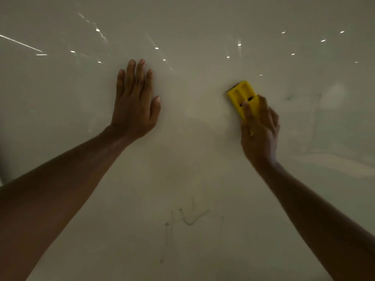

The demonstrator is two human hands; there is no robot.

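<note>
Two hands meet the glossy white surface (192, 159): the left hand (134, 106) lies flat, fingers straight; the right hand (259, 134), well apart, grips a yellow scraper (242, 96) jutting past its thumb.

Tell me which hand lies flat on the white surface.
The left hand: its fingers are straight and it holds nothing, while the right hand grips the yellow scraper.

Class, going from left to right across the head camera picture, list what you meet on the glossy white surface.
The left hand lying flat → faint grey scribble marks → yellow scraper → right hand, which grips the scraper.
</note>
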